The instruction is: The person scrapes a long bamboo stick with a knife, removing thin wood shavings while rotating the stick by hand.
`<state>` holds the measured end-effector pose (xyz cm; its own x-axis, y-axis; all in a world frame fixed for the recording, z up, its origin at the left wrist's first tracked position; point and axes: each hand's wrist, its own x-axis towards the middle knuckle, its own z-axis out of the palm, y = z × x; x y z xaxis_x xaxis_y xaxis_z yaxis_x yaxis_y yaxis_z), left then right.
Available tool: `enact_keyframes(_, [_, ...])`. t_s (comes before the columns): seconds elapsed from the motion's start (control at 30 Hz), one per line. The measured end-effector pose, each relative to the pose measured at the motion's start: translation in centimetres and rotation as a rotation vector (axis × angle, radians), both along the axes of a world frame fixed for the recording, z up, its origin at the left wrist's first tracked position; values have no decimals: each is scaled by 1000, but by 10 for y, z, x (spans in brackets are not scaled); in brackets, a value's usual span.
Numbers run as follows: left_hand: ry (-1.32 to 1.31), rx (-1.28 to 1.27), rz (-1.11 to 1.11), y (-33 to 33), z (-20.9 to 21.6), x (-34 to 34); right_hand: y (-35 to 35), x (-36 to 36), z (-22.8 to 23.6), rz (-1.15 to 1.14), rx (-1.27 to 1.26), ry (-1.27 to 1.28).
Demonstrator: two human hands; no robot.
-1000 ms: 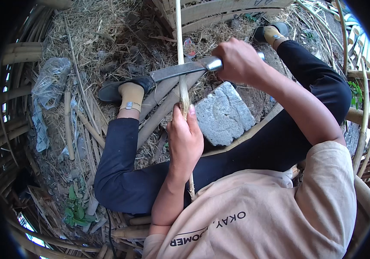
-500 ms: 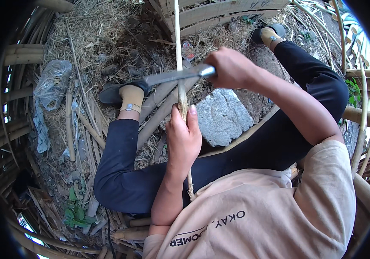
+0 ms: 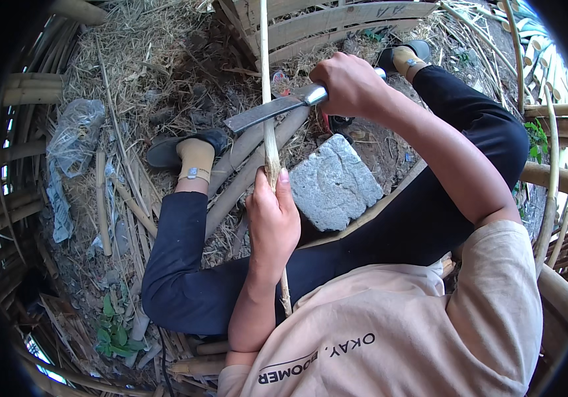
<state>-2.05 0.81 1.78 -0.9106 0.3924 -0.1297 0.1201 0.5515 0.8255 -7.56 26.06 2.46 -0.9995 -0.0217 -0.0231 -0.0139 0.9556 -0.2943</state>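
A long pale bamboo pole (image 3: 265, 73) runs from the top of the view down past my left thigh to my shirt. My left hand (image 3: 273, 221) is wrapped round it, thumb pointing up along a rough, brownish stretch. In my right hand (image 3: 350, 86) is the handle of a machete (image 3: 272, 111) with a square-ended blade and a shiny metal collar. The blade lies across the pole, a short way above my left hand; whether its edge touches cannot be told. Right of the pole, between my legs, sits a grey concrete block (image 3: 335, 183).
Bamboo poles (image 3: 247, 159) lie on the straw-covered ground beside my left foot. A crumpled clear plastic bag (image 3: 79, 129) is farther left. Slatted wooden boards (image 3: 337, 25) stand at the far side. Bamboo railings (image 3: 549, 175) rise on the right, and a small green plant (image 3: 113, 331) grows lower left.
The machete has tilted, its tip end now lower and its collar higher. My right hand has shifted slightly up. A red and black object now shows below it. The whole view has shifted a little.
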Motion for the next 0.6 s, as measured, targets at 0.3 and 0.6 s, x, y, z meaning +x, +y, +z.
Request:
enact_keyframes(0.3, [-35, 1, 22, -4, -2, -2, -21, 13, 8, -32, -28, -24])
enact_keyframes(0.6, [-36, -55, 20, -3, -6, 6, 0, -12, -2, -194, -8, -56])
